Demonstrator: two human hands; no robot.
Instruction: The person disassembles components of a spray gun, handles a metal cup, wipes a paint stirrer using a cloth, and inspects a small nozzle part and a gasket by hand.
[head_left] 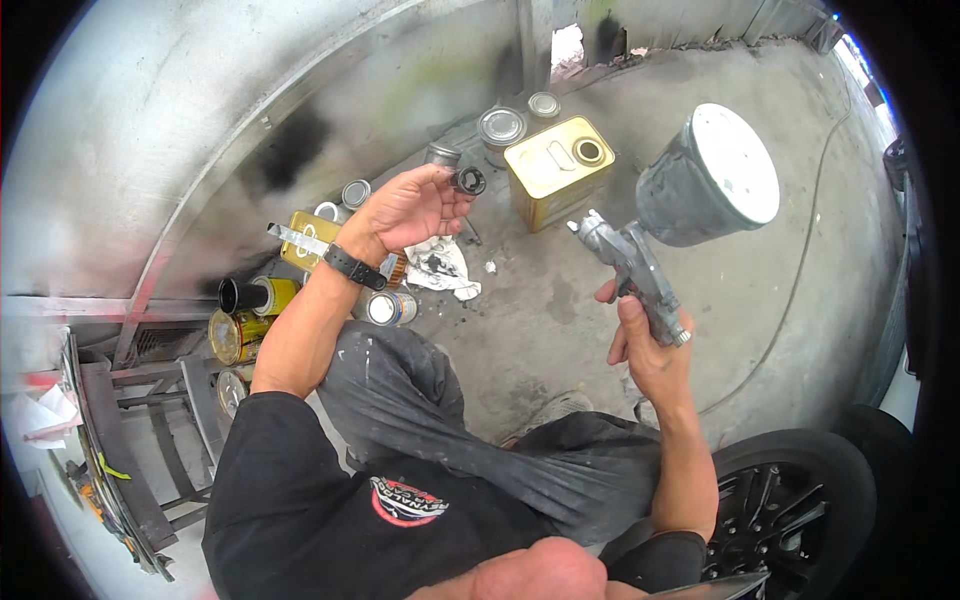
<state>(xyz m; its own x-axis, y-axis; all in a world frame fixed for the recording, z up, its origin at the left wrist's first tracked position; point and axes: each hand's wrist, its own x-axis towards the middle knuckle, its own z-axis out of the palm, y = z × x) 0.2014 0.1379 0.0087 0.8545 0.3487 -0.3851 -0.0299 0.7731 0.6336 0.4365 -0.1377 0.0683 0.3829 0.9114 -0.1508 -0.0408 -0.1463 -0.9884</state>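
Observation:
My left hand is raised, pinching a small round black cap between thumb and fingers. Beyond it on the floor stands a gold rectangular metal can, with a dark-rimmed round spout on its top. In my right hand is a grey paint spray gun, its handle wrapped by the palm and its nozzle end toward the can. A large grey cup with a whitish round top is joined to the gun. The cup's inside is hard to make out.
Round paint tins line the wall, with more tins at left. A stained white rag and a small tin lie nearer. A metal rack stands left, a black-rimmed wheel right. A thin hose crosses the floor.

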